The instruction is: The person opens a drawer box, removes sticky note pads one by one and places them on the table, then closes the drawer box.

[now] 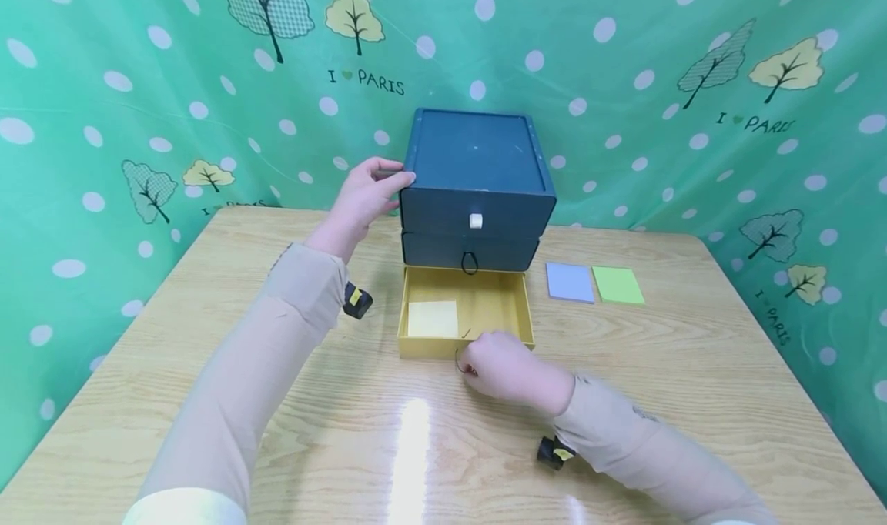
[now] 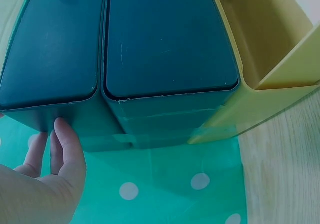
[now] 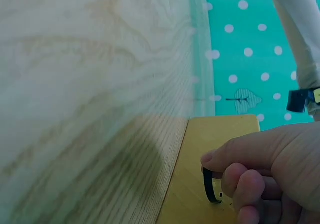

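A stacked drawer unit (image 1: 478, 152) has two dark blue drawers above a yellow drawer (image 1: 495, 298), which stands pulled out. My left hand (image 1: 369, 194) touches the upper left side of the blue casing, its fingers fairly straight; in the left wrist view the left hand (image 2: 55, 179) lies against that side wall. With thumb and fingers, my right hand (image 1: 506, 367) pinches the black loop handle (image 3: 210, 186) on the yellow drawer's front. Inside that drawer, at the left, lies a pale yellow sticky note pad (image 1: 433, 319). The right hand covers part of the drawer's front.
Right of the unit, a blue note pad (image 1: 570, 282) and a green note pad (image 1: 617, 285) lie on the wooden table (image 1: 665, 363). The top drawer has a white knob (image 1: 475, 221), the middle one a black loop (image 1: 470, 262). A green patterned cloth (image 1: 624, 71) hangs behind.
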A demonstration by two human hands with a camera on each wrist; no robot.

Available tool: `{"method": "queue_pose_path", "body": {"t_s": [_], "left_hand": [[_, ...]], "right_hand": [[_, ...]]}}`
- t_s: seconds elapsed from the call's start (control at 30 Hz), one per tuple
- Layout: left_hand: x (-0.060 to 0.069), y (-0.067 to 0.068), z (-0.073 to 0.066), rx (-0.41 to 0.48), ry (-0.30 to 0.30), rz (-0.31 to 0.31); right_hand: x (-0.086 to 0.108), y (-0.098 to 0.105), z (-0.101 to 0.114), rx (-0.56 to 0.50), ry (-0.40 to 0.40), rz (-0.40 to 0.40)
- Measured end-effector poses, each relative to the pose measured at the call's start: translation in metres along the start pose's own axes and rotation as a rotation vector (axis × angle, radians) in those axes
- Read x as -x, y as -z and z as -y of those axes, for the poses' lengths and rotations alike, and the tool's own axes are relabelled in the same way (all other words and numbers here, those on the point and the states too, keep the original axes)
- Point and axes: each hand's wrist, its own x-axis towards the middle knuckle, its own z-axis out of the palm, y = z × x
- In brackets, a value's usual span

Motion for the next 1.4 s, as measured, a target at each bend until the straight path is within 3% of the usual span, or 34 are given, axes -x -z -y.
{"method": "queue_pose_path", "body": {"t_s": [0.27, 0.53, 0.77, 1.03, 1.23, 1.4], "left_hand": [[0.001, 0.0, 0.0, 0.009, -0.005, 0.0], [0.001, -0.001, 0.0, 0.011, -0.003, -0.004], [0.001, -0.001, -0.001, 0.008, -0.002, -0.003], [0.001, 0.0, 0.0, 0.003, 0.002, -0.001], [0.001, 0.0, 0.0, 0.008, -0.004, -0.001], [0.001, 0.0, 0.0, 0.009, -0.006, 0.0]], "right_hand": [[0.003, 0.002, 0.007, 0.025, 0.001, 0.006], [0.002, 0.006, 0.006, -0.038, -0.003, 0.024], [-0.002, 0.018, 0.001, -0.188, -0.014, 0.118], [-0.015, 0.04, -0.013, -0.4, 0.035, 0.21], [-0.027, 0.053, -0.025, -0.407, -0.025, 0.243], [-0.038, 0.059, -0.035, -0.375, -0.103, 0.326]]}}
